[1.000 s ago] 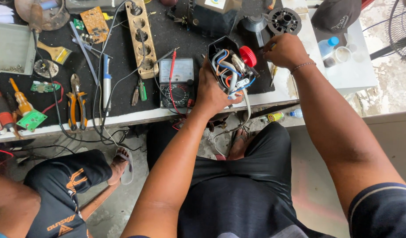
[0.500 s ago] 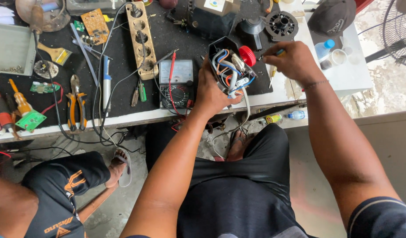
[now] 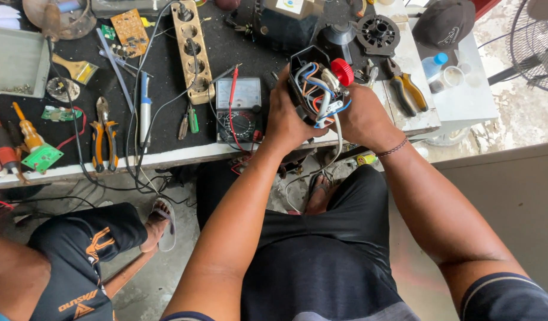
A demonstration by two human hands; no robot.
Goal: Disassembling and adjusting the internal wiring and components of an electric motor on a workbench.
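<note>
- Head view: I am watching both hands gripping a black housing [image 3: 314, 83] with its open side facing the camera, held just above the front edge of the bench [image 3: 238, 41].
- The left hand [image 3: 289, 122] is clasping the housing's left side, its fingers [image 3: 281, 89] curled tight around the casing.
- The right hand [image 3: 364, 116] is pressing against the right side, just under the red knob [image 3: 343, 72]; its fingers are wrapping behind the housing, mostly hidden.
- Inside the housing I am seeing blue, white and brown wires [image 3: 317, 89] bunched together, and a white cable [image 3: 338, 139] is hanging down from it towards the floor.
- On the bench, just left of the left hand, an analogue meter [image 3: 240, 110] is lying flat with a red probe [image 3: 232, 89] across it.
- Further left, orange-handled pliers [image 3: 103, 138] and a wooden socket strip [image 3: 192, 53] are lying on the dark mat.
- To the right, another pair of pliers [image 3: 408, 89] and a dark cap [image 3: 445, 22] are resting.
- At lower left, another person's knee [image 3: 84, 244] in dark shorts is showing.
</note>
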